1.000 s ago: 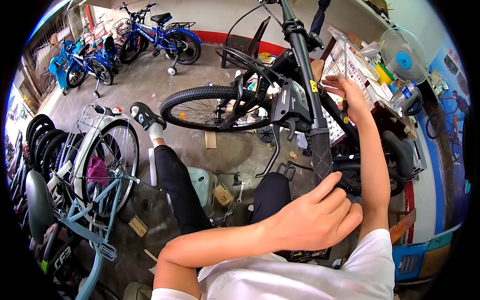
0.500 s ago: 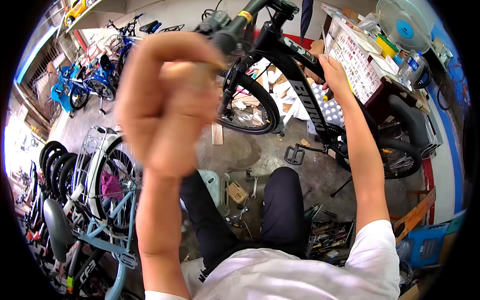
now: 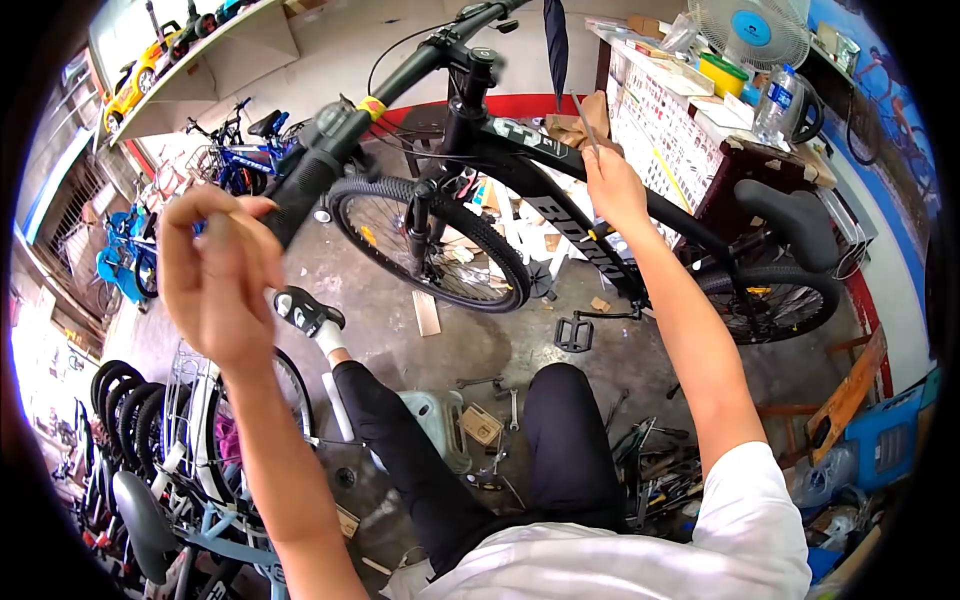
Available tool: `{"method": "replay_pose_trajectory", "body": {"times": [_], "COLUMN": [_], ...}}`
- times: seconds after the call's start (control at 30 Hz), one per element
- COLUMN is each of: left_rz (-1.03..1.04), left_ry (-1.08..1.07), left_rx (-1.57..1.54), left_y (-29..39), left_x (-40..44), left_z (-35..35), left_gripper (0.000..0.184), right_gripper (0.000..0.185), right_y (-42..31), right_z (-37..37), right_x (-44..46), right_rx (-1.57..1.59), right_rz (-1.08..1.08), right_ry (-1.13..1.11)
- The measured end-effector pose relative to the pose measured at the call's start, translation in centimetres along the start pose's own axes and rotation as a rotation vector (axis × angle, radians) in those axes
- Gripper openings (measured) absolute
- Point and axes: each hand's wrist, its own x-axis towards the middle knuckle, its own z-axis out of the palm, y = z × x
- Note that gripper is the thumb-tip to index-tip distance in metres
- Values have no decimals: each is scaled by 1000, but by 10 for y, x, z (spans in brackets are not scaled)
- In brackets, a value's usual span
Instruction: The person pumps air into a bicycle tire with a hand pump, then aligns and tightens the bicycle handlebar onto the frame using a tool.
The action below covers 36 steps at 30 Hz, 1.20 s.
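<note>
A black mountain bike (image 3: 545, 190) stands in front of me, its handlebar grip (image 3: 300, 190) pointing toward my left side. My left hand (image 3: 222, 275) is raised by the end of that grip, fingers curled and pressed together. What they hold, if anything, is hidden, and I cannot tell whether they touch the grip. Beside the bike's top tube, my right hand (image 3: 615, 190) is closed around a screwdriver (image 3: 584, 122). Its thin metal shaft sticks up above the fist, and a bit of yellow shows below it. The front wheel (image 3: 430, 245) rests on the floor.
Wrenches (image 3: 514, 410), a small cardboard box (image 3: 482, 425) and a pale green plastic stool (image 3: 437, 425) are near my legs. More tools (image 3: 660, 480) lie at right. A light blue bicycle (image 3: 215, 520) stands at left; a cluttered counter (image 3: 665, 130) stands behind the bike.
My left hand has moved down and left, away from the camera. My right hand has shifted slightly left in view, and the screwdriver shaft now shows. My view has tilted, bringing the handlebar into sight.
</note>
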Motion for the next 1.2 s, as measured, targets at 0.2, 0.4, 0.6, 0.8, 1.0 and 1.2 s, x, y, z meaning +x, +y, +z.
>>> {"method": "replay_pose_trajectory", "body": {"times": [0.2, 0.4, 0.6, 0.8, 1.0, 1.2], "left_rz": [329, 53, -22, 240, 195, 168], "left_ry": [-354, -39, 45, -156, -84, -34], "left_rx": [100, -22, 222, 221, 185, 198], "left_y": [36, 3, -1, 7, 12, 23], "left_x": [-41, -17, -15, -49, -59, -75], "left_z": [101, 12, 6, 73, 69, 54], "left_gripper": [12, 15, 20, 13, 16, 17], "right_gripper": [44, 38, 36, 38, 39, 39], "right_y": [5, -2, -28, -24, -32, -42], "right_z": [3, 12, 22, 29, 32, 40], "right_x": [6, -1, 1, 4, -3, -18], "right_rx": [103, 60, 45, 54, 26, 51], "right_rz": [127, 16, 34, 16, -6, -70], "right_ry": [-95, -15, 52, 35, 49, 158]}}
